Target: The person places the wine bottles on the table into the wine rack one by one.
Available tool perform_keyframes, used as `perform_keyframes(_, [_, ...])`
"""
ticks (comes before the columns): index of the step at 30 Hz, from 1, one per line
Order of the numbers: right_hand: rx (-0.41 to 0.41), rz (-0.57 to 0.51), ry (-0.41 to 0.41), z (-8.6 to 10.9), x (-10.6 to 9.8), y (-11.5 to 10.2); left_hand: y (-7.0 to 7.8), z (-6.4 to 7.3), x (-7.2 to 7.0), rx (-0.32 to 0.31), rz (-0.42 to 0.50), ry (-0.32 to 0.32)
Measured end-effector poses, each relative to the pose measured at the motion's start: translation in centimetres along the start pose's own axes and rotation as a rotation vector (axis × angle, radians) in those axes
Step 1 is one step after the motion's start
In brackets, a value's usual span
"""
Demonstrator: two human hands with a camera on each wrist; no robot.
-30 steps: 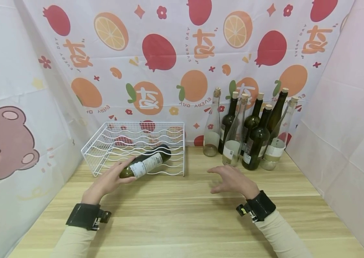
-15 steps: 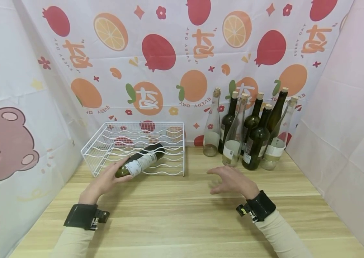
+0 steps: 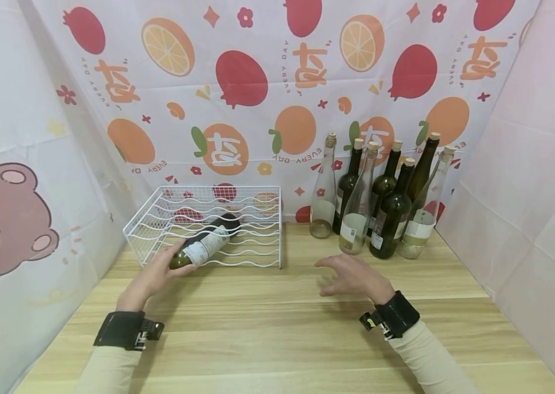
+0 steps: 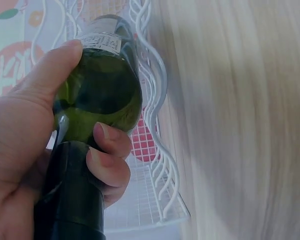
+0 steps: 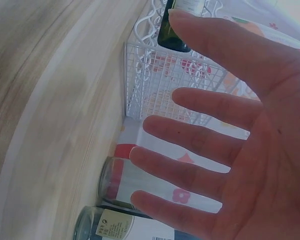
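A dark green wine bottle point(image 3: 208, 243) with a white label slants over the wavy wires of a white wire rack point(image 3: 252, 200), its base toward the back right. My left hand point(image 3: 159, 269) grips it around the neck and shoulder. In the left wrist view the thumb lies along the glass of the bottle point(image 4: 97, 95), and curled fingers point(image 4: 108, 167) wrap the dark neck. My right hand point(image 3: 353, 276) is above the table, right of the rack, holding nothing. The right wrist view shows its fingers point(image 5: 195, 137) spread and nearly straight.
Several corked bottles, clear point(image 3: 356, 219) and dark green point(image 3: 391, 221), stand in a group at the back right, beyond my right hand. Printed cloth point(image 3: 277, 82) hangs behind the wooden table point(image 3: 267, 328) and on both sides.
My left hand has moved left with the bottle, and the bottle's base has shifted left and farther back over the rack. The right hand stays where it was.
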State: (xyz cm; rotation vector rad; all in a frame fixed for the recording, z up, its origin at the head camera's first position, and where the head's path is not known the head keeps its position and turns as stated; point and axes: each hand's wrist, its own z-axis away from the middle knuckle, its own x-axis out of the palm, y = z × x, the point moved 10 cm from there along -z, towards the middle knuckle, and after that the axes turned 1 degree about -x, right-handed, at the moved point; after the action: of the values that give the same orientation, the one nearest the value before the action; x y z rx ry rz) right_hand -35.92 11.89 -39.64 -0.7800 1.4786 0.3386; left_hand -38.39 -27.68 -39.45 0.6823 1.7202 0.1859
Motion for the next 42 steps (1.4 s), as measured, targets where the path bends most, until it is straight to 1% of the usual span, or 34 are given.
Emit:
perform_keyframes(7, [-0.001, 0.011, -0.002, 0.0, 0.1, 0.1, -1.3, 0.1, -0.7, -0.036, -0.012, 0.023])
perform_keyframes(12, [-0.015, 0.027, 0.013, 0.0, 0.0, 0.0, -2.1, 0.1, -0.9, -0.029, -0.023, 0.044])
perform_keyframes(16, [-0.016, 0.029, 0.019, 0.0, -0.1, -0.1, -2.7, 0.2, -1.1, -0.040, -0.034, 0.047])
perform_keyframes(21, [-0.011, 0.025, 0.019, 0.0, 0.0, 0.0, -3.2, 0.3, -1.2, -0.076, -0.027, 0.028])
perform_keyframes(26, [0.001, 0.019, 0.011, 0.0, 0.0, 0.1, -3.8, 0.3, -1.4, -0.113, -0.038, 0.025])
perform_keyframes(30, [0.016, 0.004, 0.004, -0.1, 0.1, 0.3, -4.4, 0.4, -1.5, -0.144, -0.031, 0.029])
perform_keyframes(34, [0.012, 0.001, -0.002, -0.1, 0.2, 0.2, -5.0, 0.5, -1.5, -0.173, -0.033, 0.030])
perform_keyframes(42, [0.016, -0.002, -0.003, -0.1, 0.3, 0.3, -5.5, 0.7, -1.7, -0.199, -0.043, 0.061])
